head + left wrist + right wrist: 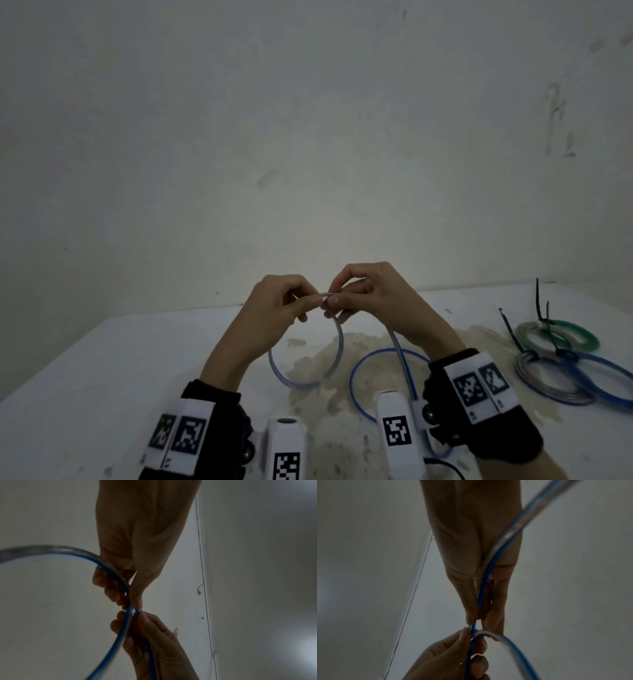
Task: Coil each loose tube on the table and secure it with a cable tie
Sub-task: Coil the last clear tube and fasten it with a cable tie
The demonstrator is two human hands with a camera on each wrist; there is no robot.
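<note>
Both hands are raised above the bench (102, 359), fingertips meeting. The left hand (274, 305) pinches the clear blue-striped tube (337, 346) beside the right hand (373, 298), which pinches it too (thumb against fingers). A loop hangs beneath them; the rest trails under the right wrist. Tied coils (561, 359) lie well right of the right hand.

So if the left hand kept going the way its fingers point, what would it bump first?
Probably the right hand: the left hand points at it, fingertips nearly touching, both pinching the blue tube.
</note>
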